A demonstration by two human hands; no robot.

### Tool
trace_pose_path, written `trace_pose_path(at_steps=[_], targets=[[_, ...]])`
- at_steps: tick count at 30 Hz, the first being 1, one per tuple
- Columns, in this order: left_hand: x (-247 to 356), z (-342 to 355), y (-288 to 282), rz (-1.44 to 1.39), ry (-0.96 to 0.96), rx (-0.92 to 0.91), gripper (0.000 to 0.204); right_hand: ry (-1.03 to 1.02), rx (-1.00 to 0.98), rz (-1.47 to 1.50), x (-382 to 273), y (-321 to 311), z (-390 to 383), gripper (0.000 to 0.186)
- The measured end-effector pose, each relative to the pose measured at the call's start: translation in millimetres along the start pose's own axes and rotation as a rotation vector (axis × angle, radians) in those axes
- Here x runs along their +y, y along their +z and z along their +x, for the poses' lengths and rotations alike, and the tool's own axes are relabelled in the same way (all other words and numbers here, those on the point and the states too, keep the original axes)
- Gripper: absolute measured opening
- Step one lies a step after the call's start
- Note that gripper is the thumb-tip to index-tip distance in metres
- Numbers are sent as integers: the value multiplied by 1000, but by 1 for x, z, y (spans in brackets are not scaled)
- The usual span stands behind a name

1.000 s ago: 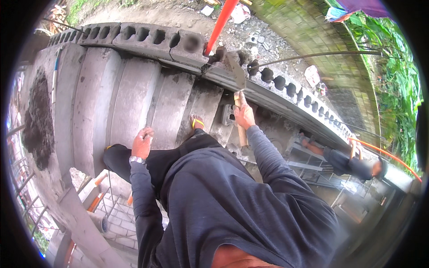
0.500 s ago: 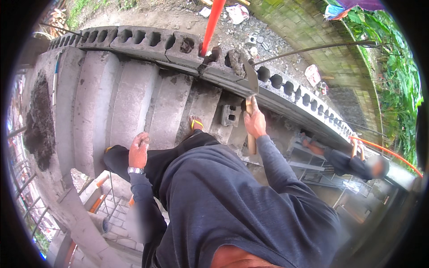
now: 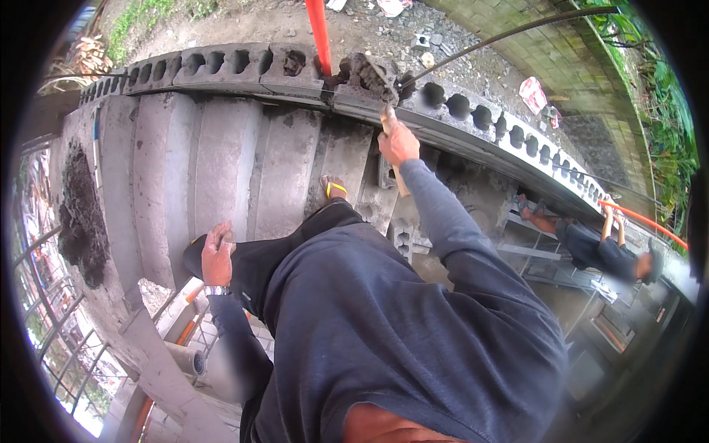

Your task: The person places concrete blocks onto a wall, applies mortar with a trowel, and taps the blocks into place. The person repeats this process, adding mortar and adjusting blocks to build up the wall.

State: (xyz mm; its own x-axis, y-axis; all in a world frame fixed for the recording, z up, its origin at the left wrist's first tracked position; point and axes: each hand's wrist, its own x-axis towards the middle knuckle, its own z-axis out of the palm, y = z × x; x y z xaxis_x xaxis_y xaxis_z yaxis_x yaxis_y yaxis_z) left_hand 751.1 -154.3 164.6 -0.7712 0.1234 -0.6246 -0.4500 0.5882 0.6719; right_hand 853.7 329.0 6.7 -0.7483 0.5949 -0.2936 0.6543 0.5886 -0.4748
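Observation:
My right hand (image 3: pixel 400 144) grips the wooden handle of a trowel (image 3: pixel 402 183), reaching forward to the top of a hollow-block wall (image 3: pixel 458 107). The trowel's blade shows nearly edge-on there, against a lump of wet grey mortar (image 3: pixel 362 72) on the blocks. Just behind this mortar an upright orange pipe (image 3: pixel 319 37) rises from the wall. My left hand (image 3: pixel 217 255) hangs over my bent knee, fingers loosely curled and apart, with nothing visible in it. A loose hollow block (image 3: pixel 386 173) stands on the step beside the trowel handle, partly hidden by it.
Concrete steps (image 3: pixel 221 162) run beneath my feet along the wall. Dark mortar (image 3: pixel 80 214) is spread on the left ledge. A steel bar (image 3: pixel 509 33) juts over the wall. At right, a co-worker (image 3: pixel 591 247) holds an orange tube (image 3: pixel 653 227). Another block (image 3: pixel 403 240) lies below.
My right hand has moved forward and left, bringing the trowel blade from above the wall's near edge down to the mortar on the blocks. My left hand stays over the knee.

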Motion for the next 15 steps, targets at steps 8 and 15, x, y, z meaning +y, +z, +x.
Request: trace_pose_path(at_steps=[8, 15], targets=[[36, -17, 20, -38, 30, 98, 43, 18, -2, 72, 24, -32, -114, 84], [47, -13, 15, -50, 60, 27, 45, -79, -52, -188, 95, -21, -89, 84]])
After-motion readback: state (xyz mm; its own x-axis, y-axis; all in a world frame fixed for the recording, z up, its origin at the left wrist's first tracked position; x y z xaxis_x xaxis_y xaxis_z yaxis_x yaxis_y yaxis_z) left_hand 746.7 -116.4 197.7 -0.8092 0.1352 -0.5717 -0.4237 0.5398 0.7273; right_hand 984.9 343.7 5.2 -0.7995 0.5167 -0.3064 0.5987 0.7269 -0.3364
